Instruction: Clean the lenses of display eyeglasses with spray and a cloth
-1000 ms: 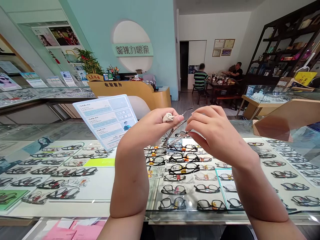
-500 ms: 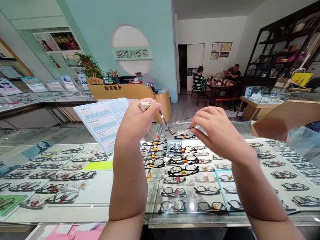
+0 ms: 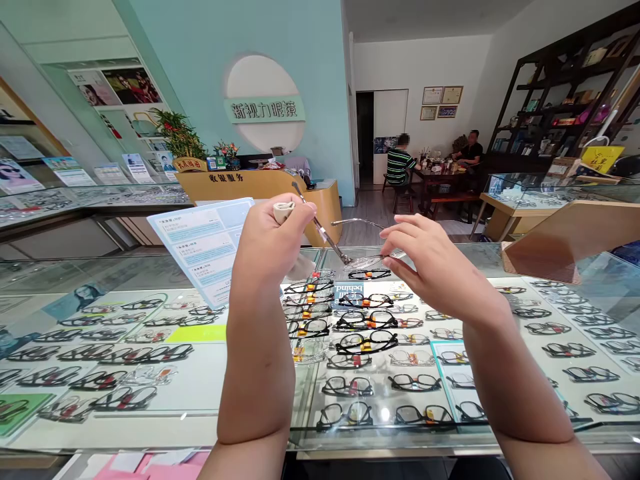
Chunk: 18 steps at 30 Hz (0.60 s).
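Thin metal-framed eyeglasses are held up above the glass counter, between my two hands. My left hand is closed around a pale grey-beige cleaning cloth, with its thumb and finger at one temple arm, which points up to the left. Part of the cloth hangs below the fist. My right hand pinches the frame by the far lens, fingertips bent over the rim. The other temple arm sticks out to the left from behind those fingers. Much of the far lens is covered by my right hand.
Beneath lies a glass display counter with rows of spectacles inside. A printed leaflet stands left of my hands, a wooden board-like stand to the right. Beyond are a cashier desk and two people seated at a table.
My left hand has shifted slightly left and down along the temple arm. The glasses have turned, so the other temple arm now stands higher and farther left. My right hand stays nearly in place.
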Tool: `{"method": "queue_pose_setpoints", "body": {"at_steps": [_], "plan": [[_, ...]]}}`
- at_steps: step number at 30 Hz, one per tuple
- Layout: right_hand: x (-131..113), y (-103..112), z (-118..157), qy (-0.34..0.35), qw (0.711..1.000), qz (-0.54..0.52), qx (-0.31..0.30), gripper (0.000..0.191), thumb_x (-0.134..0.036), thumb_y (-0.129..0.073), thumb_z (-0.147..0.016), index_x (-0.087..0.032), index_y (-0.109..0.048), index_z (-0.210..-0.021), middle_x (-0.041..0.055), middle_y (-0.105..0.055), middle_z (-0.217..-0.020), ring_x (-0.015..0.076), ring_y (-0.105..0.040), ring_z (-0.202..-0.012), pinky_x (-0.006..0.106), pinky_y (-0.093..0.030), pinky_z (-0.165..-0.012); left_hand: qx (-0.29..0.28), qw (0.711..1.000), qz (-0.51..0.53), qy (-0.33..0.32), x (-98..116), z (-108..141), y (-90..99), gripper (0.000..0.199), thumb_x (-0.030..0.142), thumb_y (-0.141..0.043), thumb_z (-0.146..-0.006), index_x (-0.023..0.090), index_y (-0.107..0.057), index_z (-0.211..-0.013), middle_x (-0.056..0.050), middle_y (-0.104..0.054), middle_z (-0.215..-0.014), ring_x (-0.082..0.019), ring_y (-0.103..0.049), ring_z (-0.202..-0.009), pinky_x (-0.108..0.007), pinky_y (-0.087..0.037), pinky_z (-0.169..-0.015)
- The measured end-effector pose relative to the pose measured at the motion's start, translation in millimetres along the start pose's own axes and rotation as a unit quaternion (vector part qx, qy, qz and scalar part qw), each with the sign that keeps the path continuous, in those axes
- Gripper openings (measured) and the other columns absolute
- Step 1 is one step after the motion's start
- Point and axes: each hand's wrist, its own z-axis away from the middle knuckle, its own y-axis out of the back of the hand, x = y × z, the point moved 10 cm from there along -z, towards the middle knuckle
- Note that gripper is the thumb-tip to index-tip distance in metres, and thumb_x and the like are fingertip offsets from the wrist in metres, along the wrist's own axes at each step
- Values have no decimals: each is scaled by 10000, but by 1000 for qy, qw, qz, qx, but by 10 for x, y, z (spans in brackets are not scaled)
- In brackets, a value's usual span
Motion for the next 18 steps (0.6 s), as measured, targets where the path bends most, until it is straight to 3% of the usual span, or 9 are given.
{"method": "queue_pose_setpoints", "body": {"at_steps": [6, 9, 12, 14, 18], "plan": [[112, 22, 3, -41, 999, -20, 16, 85, -193, -602, -1024, -228, -665, -980, 123, -591, -1605, 444, -219, -1676, 747, -309, -1274, -23, 999, 38, -23, 39, -14, -91, 328, 316, -714, -871, 209, -481, -666, 38, -310, -600, -100, -280, -517, -260, -204, -465], [143, 45, -24, -40, 995, -87, 31, 89, -199, -599, -1022, -246, -656, -972, 85, -502, -1692, 425, -97, -1703, 765, -247, -1286, -59, 991, 111, -39, 102, -19, -194, 303, 372, -716, -919, 194, -583, -714, 25, -385, -626, -89, -312, -513, -248, -221, -455], [243, 70, -70, -48, 973, -217, 63, 47, -297, -653, -1018, -265, -663, -984, 51, -545, -1656, 376, -83, -1713, 725, -167, -1330, -74, 978, 183, -65, 168, -36, -236, 248, 402, -673, -972, 186, -726, -863, 10, -439, -657, -90, -331, -520, -246, -230, -455], [357, 41, -110, -59, 933, -345, 82, 111, -378, -709, -998, -278, -665, -985, 35, -625, -1569, 330, -167, -1706, 663, -157, -1357, -72, 974, 198, -79, 178, -56, -241, 224, 374, -631, -991, 201, -770, -1021, 16, -441, -649, -99, -324, -512, -249, -251, -455], [539, -188, -202, -95, 793, -598, 67, 226, -451, -795, -941, -293, -636, -910, 21, -766, -1321, 259, -411, -1614, 562, -317, -1324, -76, 981, 140, -109, 175, -57, -302, 312, 301, -576, -987, 234, -751, -1236, 25, -482, -647, -117, -364, -510, -253, -305, -473]]}}
